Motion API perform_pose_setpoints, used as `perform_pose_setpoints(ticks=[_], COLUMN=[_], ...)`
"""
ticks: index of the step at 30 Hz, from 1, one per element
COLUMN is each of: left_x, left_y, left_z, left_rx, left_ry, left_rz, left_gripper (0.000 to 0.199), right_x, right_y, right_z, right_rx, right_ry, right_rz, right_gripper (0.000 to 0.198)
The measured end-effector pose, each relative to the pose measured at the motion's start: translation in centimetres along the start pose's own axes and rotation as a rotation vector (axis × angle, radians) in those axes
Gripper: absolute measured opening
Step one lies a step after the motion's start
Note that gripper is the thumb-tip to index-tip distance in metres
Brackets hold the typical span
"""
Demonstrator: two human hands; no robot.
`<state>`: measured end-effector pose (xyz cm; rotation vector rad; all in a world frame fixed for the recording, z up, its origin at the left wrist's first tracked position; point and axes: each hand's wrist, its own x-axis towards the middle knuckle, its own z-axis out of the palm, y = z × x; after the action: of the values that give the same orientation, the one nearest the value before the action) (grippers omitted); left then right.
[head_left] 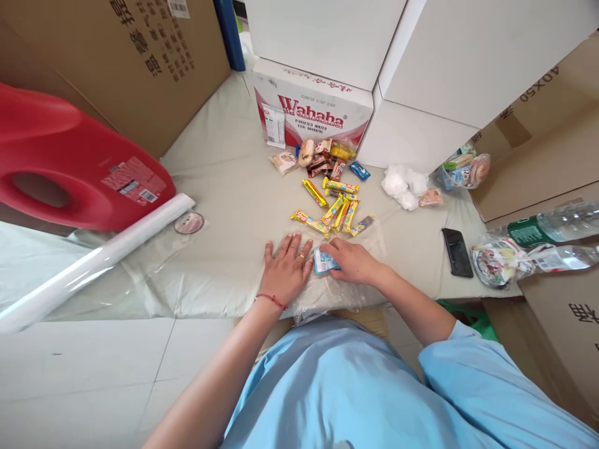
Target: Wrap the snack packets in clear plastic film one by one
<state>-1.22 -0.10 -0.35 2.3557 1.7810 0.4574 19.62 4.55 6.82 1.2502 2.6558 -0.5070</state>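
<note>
My left hand [287,271] lies flat with its fingers spread on the covered surface, at the edge of a sheet of clear plastic film [344,296]. Close beside it, my right hand [353,260] grips a small blue and white packet [322,260] and holds it low over the film. Whether the packet touches the film I cannot tell. Just beyond my fingers lie several yellow snack sticks [333,209] in a loose group. Farther back are brown-wrapped snacks [320,165], a round bun-like packet [306,152] and a blue packet [360,170].
A white roll [116,249] and red jug [84,162] occupy the left. A Wahaha carton [313,115] stands at the back. White crumpled bundles [405,186], a filled plastic tub [463,169], a black phone [457,252] and plastic bottles [556,226] are on the right.
</note>
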Motion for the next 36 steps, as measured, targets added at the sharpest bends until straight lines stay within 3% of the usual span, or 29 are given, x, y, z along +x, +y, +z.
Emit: perform_pose_setpoints(ticks=[11,16,30,34,36], left_x=[0.1,0.2,0.2,0.0,-0.3], left_y=[0.0,0.1,-0.4,-1.5,-2.1], left_z=[0.1,0.0,-0.3,-0.5,-0.7], left_rx=[0.028,0.057,-0.008,-0.082,-0.101], left_ry=[-0.012,-0.022,-0.03,0.024,0.076], left_rz=[-0.008,-0.004,-0.029,-0.047,-0.054], left_gripper=[0.054,0.054,0.056,0.056,0.056], right_x=[-1.1,-0.5,-2.0,-3.1,-4.5], right_y=[1.4,1.1,3.5,4.2,4.6], right_z=[1.4,0.8,0.1,-0.2,-0.2], right_rx=[0.006,-0.031,0.004,0.079,0.129], right_ry=[0.116,0.045,-0.001,0.049,0.132], right_rz=[-0.102,-0.017,-0.076,-0.134,-0.128], right_gripper=[0.055,0.055,0.062,0.068,0.06])
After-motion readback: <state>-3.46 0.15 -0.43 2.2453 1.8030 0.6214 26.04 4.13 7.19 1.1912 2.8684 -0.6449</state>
